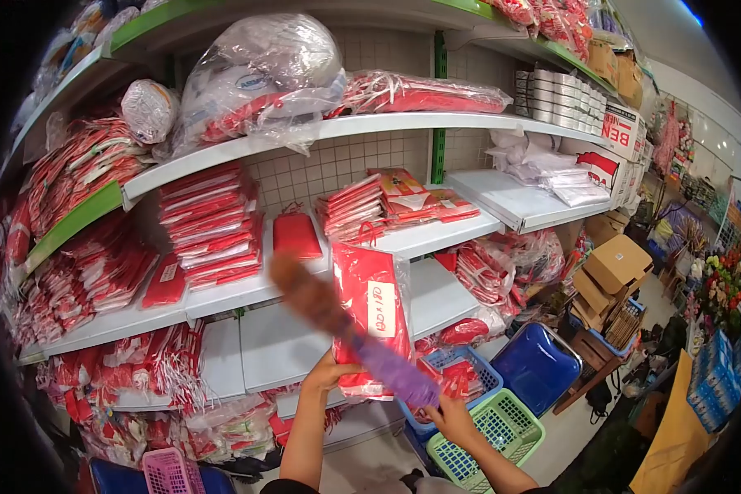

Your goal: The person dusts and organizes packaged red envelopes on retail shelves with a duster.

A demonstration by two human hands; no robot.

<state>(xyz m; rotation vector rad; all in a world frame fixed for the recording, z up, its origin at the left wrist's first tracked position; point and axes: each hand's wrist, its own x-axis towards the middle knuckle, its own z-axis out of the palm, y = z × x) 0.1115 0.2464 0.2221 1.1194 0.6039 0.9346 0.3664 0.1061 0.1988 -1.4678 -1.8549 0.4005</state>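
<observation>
My left hand (328, 372) grips the lower left edge of a red packet (359, 280) in clear plastic, held upright in front of the shelf. A white label on it reads 120 x 180. My right hand (454, 421) is closed round the purple handle of a duster (395, 364). The duster's brown head is smeared by motion and slants up to the left, its handle crossing in front of the packet. Behind them, a red packet (296, 235) lies on the middle shelf, between a tall stack of red and white packets (210, 226) and a smaller stack (350, 210).
Shelves (280, 284) rise ahead, loaded with bagged red goods. Below right stand a blue basket (490, 379), a green basket (528, 424) and a blue chair (537, 368). A pink basket (171, 473) is at lower left. Cardboard boxes (617, 267) are stacked at right.
</observation>
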